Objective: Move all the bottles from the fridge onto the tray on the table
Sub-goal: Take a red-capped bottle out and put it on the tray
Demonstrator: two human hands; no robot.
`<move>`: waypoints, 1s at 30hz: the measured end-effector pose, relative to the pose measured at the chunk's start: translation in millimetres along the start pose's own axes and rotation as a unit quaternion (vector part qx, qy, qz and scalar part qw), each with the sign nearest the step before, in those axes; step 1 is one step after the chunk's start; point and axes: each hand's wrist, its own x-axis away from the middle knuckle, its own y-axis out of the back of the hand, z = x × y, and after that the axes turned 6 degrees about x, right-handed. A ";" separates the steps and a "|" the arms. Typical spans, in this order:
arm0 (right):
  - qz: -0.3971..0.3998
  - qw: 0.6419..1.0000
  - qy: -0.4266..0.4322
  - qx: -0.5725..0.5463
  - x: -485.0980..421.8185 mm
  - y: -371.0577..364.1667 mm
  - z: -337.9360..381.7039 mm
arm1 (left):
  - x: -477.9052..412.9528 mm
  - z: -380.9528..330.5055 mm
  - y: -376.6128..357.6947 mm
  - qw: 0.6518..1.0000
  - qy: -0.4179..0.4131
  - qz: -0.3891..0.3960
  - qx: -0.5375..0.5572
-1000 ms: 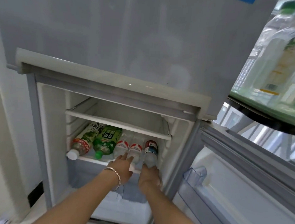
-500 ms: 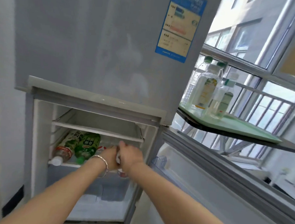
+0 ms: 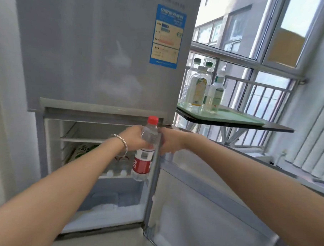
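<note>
Red-capped water bottle (image 3: 144, 150) with a red label sits upright in front of the open lower fridge compartment (image 3: 92, 168), just at its right edge. Left hand (image 3: 133, 139) wraps the clear upper body, fingers closed round it; silver bracelet (image 3: 122, 144) on that wrist. Right hand (image 3: 170, 141) is at the bottle's right side, touching or very near it; whether its fingers actually close on the bottle cannot be told, the fridge's edge strip hides them.

Inside the compartment, on the shelf behind the left arm: a green-labelled bottle (image 3: 84, 150) lying down, partly hidden, and two small white-capped bottles (image 3: 116, 172) lying with caps toward the camera. Fridge door (image 3: 200, 208) is swung open to the right, below the right arm.

Pale green tray (image 3: 232, 116) lies on the dark desk (image 3: 279, 129) to the right of the fridge, by the window. Four clear bottles (image 3: 198, 87) stand upright at the tray's left end, close together, green and white caps. Blue sticker (image 3: 167, 36) on the closed upper door.
</note>
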 end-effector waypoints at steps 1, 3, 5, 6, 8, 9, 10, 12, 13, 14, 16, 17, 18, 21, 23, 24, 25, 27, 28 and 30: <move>0.020 0.999 0.004 -0.044 3.9 -3.1 -2.6 | -0.7 -7.6 4.0 1.000 -0.009 -0.004 0.010; 0.016 0.987 -0.005 -0.157 9.8 -10.2 -9.4 | -0.7 -25.0 10.9 0.999 -0.031 -0.028 0.020; -0.042 0.969 -0.008 -0.244 13.7 -14.5 -16.4 | -2.1 -42.9 14.6 0.996 -0.057 -0.046 0.047; -0.079 0.959 -0.005 -0.271 16.3 -13.3 -19.6 | -2.5 -52.3 15.6 0.994 -0.073 -0.051 0.065; -0.138 0.940 0.005 -0.311 23.3 -3.2 -28.5 | -4.2 -71.3 15.7 0.988 -0.103 -0.081 0.087; -0.160 0.934 0.013 -0.319 27.3 5.1 -33.8 | -6.3 -80.5 15.0 0.983 -0.119 -0.102 0.097; -0.181 0.930 0.018 -0.319 33.9 16.8 -41.7 | -11.6 -91.7 12.8 0.977 -0.134 -0.121 0.117; -0.214 0.926 0.021 -0.310 42.5 36.7 -52.8 | -17.4 -108.3 13.6 0.962 -0.145 -0.153 0.175; -0.240 0.923 0.013 -0.301 45.3 47.7 -65.6 | -27.1 -120.2 11.2 0.953 -0.146 -0.158 0.211; -0.266 0.919 0.002 -0.292 48.9 57.4 -74.7 | -34.4 -130.1 10.3 0.945 -0.145 -0.157 0.250; -0.320 0.905 -0.017 -0.279 52.4 74.8 -97.4 | -54.7 -149.0 2.5 0.941 -0.147 -0.132 0.274; -0.342 0.898 -0.019 -0.276 52.9 80.9 -106.5 | -61.1 -155.9 -2.2 0.951 -0.148 -0.110 0.248; -0.361 0.890 -0.022 -0.278 53.3 86.9 -115.9 | -69.8 -162.8 -9.4 0.960 -0.150 -0.085 0.219; -0.406 0.860 -0.032 -0.307 42.5 100.6 -148.5 | -98.5 -185.6 -34.5 0.964 -0.166 -0.021 0.206; -0.427 0.842 -0.038 -0.328 29.8 107.8 -168.1 | -122.6 -198.2 -48.8 0.960 -0.171 -0.007 0.222; -0.433 0.835 -0.040 -0.336 23.2 110.4 -176.8 | -133.4 -202.9 -53.7 0.957 -0.171 -0.004 0.234; -0.438 0.831 -0.046 -0.341 15.5 112.2 -185.5 | -142.9 -206.1 -58.5 0.954 -0.166 0.000 0.250; -0.438 0.828 -0.061 -0.345 -0.3 113.3 -200.9 | -163.4 -207.7 -70.4 0.952 -0.146 0.002 0.268; -0.434 0.827 -0.068 -0.350 -10.3 112.9 -210.1 | -175.9 -206.1 -77.8 0.954 -0.137 -0.002 0.267; -0.421 0.828 -0.084 -0.361 -26.9 107.7 -218.9 | -186.0 -202.0 -85.7 0.962 -0.126 -0.003 0.244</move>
